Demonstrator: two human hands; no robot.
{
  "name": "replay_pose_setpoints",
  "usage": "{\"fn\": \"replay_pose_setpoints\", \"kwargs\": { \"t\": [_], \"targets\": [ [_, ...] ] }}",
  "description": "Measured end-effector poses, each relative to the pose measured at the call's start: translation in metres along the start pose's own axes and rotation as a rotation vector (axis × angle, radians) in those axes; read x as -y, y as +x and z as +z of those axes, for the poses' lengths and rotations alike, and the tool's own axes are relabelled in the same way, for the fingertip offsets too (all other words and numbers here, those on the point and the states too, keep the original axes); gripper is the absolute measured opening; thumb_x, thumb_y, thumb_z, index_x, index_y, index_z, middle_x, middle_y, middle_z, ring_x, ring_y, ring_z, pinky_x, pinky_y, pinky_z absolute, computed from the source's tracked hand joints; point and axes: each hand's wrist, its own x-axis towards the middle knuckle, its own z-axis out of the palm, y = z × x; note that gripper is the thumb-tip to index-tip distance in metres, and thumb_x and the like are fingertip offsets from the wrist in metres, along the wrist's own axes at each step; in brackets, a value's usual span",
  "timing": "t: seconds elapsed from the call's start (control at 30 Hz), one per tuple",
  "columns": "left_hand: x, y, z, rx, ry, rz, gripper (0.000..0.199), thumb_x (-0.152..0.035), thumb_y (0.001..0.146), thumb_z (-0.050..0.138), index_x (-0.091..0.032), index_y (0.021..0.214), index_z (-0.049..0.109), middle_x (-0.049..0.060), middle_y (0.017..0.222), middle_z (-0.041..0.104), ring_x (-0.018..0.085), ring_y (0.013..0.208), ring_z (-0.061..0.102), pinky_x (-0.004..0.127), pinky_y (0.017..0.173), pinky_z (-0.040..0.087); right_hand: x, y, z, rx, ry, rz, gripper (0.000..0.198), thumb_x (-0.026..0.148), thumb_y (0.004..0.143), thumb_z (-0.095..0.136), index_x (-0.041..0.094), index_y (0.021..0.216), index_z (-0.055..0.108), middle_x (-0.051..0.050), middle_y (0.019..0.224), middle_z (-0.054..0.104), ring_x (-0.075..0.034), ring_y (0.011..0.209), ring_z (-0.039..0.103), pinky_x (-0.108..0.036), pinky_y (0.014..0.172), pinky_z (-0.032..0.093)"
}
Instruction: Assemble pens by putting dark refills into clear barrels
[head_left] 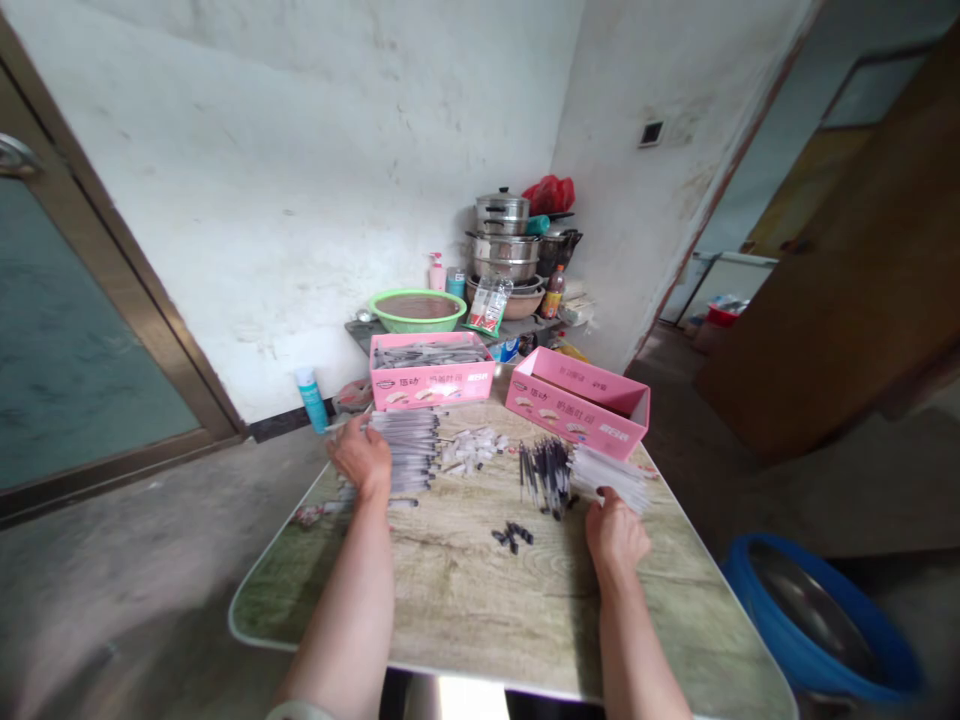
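My left hand (361, 456) is at the left edge of a pile of pens (409, 450) with clear barrels and dark ends. Its fingers are curled, and a thin pale pen seems to stick out at the fingertips. My right hand (618, 535) is at the near edge of a stack of clear pen barrels (609, 476); its fingers are bent and their tips partly hidden, so what they hold cannot be made out. Dark ink refills (546, 472) lie left of that stack. Between the piles are small white pieces (474, 448), and nearer me several black caps (514, 537).
A pink box (431, 388) full of pens stands at the table's back; another pink box (577, 405) sits tilted to its right. Behind are a green basin (416, 322) and stacked steel pots (504, 240). A blue tub (885, 650) is on the floor at right.
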Motion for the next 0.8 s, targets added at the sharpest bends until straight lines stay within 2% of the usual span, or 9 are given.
{"fn": "replay_pose_setpoints", "kwargs": {
  "t": [0.13,0.2,0.27,0.37,0.43,0.5,0.57,0.67,0.8],
  "targets": [
    [-0.014,-0.008,-0.002,-0.04,-0.138,0.08,0.03,-0.01,0.079,0.049,-0.015,0.102,0.067,0.011,0.1,0.067,0.026,0.101,0.059,0.039,0.095,0.042,0.001,0.0,0.003,0.009,-0.033,-0.034,0.031,0.032,0.093,0.04,0.024,0.114,0.061,-0.014,0.085,0.072,-0.031,0.082,0.07,-0.036,0.066,0.046],
    [-0.028,-0.019,-0.002,0.018,-0.242,0.174,0.029,-0.011,0.082,0.047,-0.016,0.103,0.066,0.01,0.102,0.066,0.025,0.102,0.059,0.035,0.093,0.043,0.001,0.0,0.003,0.012,-0.034,-0.04,0.031,0.033,0.093,0.04,0.024,0.114,0.061,-0.013,0.085,0.072,-0.031,0.083,0.07,-0.036,0.065,0.046],
    [-0.044,-0.035,0.0,0.157,-0.359,0.315,0.029,-0.01,0.084,0.046,-0.018,0.104,0.066,0.008,0.103,0.066,0.022,0.101,0.06,0.032,0.092,0.044,0.0,0.001,0.004,0.018,-0.043,-0.046,0.03,0.033,0.093,0.04,0.024,0.112,0.062,-0.014,0.085,0.071,-0.032,0.083,0.07,-0.036,0.065,0.046],
    [-0.063,-0.062,0.005,0.472,-0.472,0.549,0.029,-0.009,0.085,0.047,-0.02,0.103,0.067,0.006,0.102,0.066,0.018,0.098,0.061,0.029,0.089,0.046,0.001,0.001,0.005,0.017,-0.051,-0.069,0.028,0.033,0.092,0.042,0.022,0.101,0.066,-0.015,0.084,0.071,-0.032,0.08,0.069,-0.036,0.063,0.045],
    [-0.07,-0.076,0.008,0.663,-0.489,0.68,0.027,-0.011,0.086,0.048,-0.021,0.101,0.069,0.006,0.1,0.067,0.018,0.096,0.062,0.028,0.087,0.047,0.001,0.001,0.005,-0.021,-0.012,-0.062,0.029,0.035,0.092,0.042,0.021,0.099,0.066,-0.014,0.079,0.07,-0.031,0.075,0.069,-0.035,0.061,0.043],
    [-0.071,-0.082,0.011,0.78,-0.485,0.748,0.025,-0.012,0.087,0.05,-0.022,0.098,0.07,0.005,0.097,0.068,0.017,0.093,0.063,0.028,0.085,0.047,0.003,-0.001,0.005,-0.105,0.095,-0.056,0.032,0.038,0.092,0.042,0.021,0.1,0.067,-0.013,0.073,0.069,-0.029,0.069,0.067,-0.035,0.059,0.042],
    [-0.068,-0.08,0.014,0.786,-0.469,0.709,0.024,-0.011,0.086,0.051,-0.021,0.097,0.071,0.005,0.096,0.069,0.017,0.091,0.063,0.028,0.084,0.048,0.004,-0.003,0.005,-0.218,0.303,-0.114,0.034,0.042,0.09,0.044,0.019,0.099,0.067,-0.011,0.069,0.067,-0.026,0.065,0.065,-0.033,0.059,0.041],
    [-0.06,-0.069,0.017,0.647,-0.399,0.506,0.025,-0.007,0.084,0.051,-0.019,0.095,0.071,0.006,0.094,0.07,0.017,0.089,0.064,0.027,0.084,0.047,0.007,-0.006,0.006,-0.309,0.792,-0.218,0.031,0.046,0.083,0.054,0.017,0.086,0.065,-0.005,0.064,0.063,-0.019,0.059,0.059,-0.029,0.057,0.041],
    [-0.054,-0.058,0.017,0.581,-0.323,0.37,0.022,-0.009,0.084,0.054,-0.018,0.093,0.071,0.005,0.089,0.072,0.017,0.084,0.065,0.026,0.082,0.047,0.013,-0.006,0.009,-0.111,1.424,0.009,0.028,0.042,0.073,0.065,0.021,0.063,0.05,0.008,0.044,0.042,-0.009,0.036,0.036,-0.022,0.036,0.028]
  ]
}}
